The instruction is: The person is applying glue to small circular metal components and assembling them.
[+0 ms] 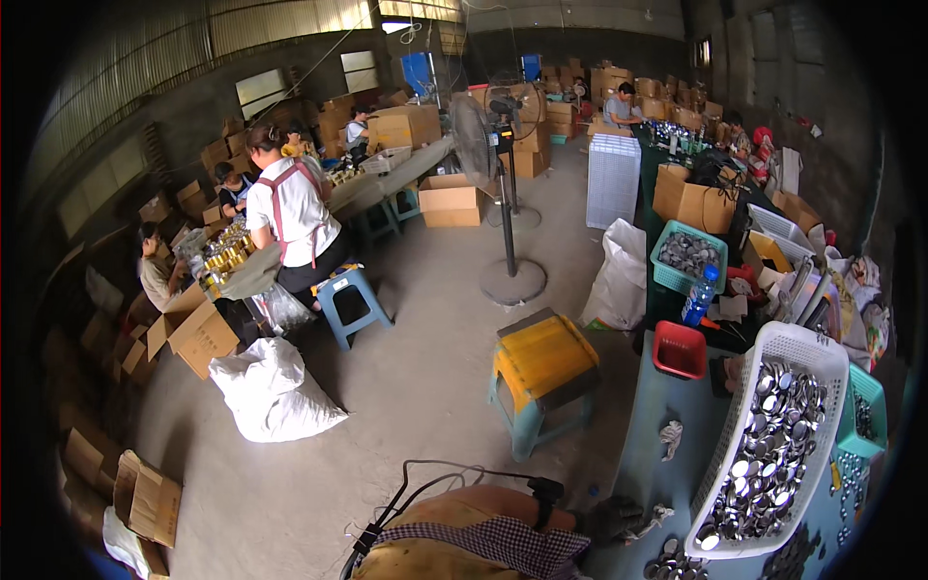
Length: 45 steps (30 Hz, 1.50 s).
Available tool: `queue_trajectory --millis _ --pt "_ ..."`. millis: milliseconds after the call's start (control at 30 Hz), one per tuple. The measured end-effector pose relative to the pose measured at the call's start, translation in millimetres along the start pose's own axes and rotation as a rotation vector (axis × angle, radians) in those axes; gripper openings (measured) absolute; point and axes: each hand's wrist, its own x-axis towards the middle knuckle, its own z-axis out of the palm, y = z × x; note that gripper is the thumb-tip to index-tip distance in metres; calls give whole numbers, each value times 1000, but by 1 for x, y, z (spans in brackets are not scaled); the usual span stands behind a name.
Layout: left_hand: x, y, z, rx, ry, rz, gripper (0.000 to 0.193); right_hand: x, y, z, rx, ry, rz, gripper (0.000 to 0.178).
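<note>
My left forearm reaches right along the lower edge, a dark strap [546, 490] around its wrist. My left hand [611, 520], in a dark glove, rests at the near edge of the blue-grey table [643, 406]. A pale crumpled scrap [655, 520] lies against its fingers, and how the fingers are bent cannot be made out. Just right of the hand stands a long white perforated basket [710, 478] filled with small round metal caps [768, 454]. More loose caps [674, 561] lie near the lower edge. My right hand is out of view.
On the table are a red basket [679, 350], a blue bottle [701, 295] and green baskets [688, 253] of metal parts. A yellow-topped stool [543, 358], standing fan [507, 193] and white sacks [271, 391] stand on the floor. Several people work at tables beyond, among cardboard boxes [450, 200].
</note>
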Motion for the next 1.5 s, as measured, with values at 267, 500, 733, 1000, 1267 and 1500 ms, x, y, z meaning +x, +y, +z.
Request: queue_trajectory --millis 267,500,733,1000,1267,1500 --pt "-1 -5 15 -1 162 77 54 15 -34 44 71 20 -74 32" --pt "-6 -6 19 -7 151 21 54 19 -58 76 59 56 -98 32" --pt "-7 -5 28 -95 204 15 57 22 -68 99 3 88 -88 32" --pt "-11 -5 36 -127 254 -53 60 25 -74 115 -38 115 -86 32" --pt "-6 -16 40 -84 94 6 68 25 -77 123 -78 148 -57 33" --pt "-12 -13 33 -108 213 3 66 22 -78 131 -124 180 -16 34"
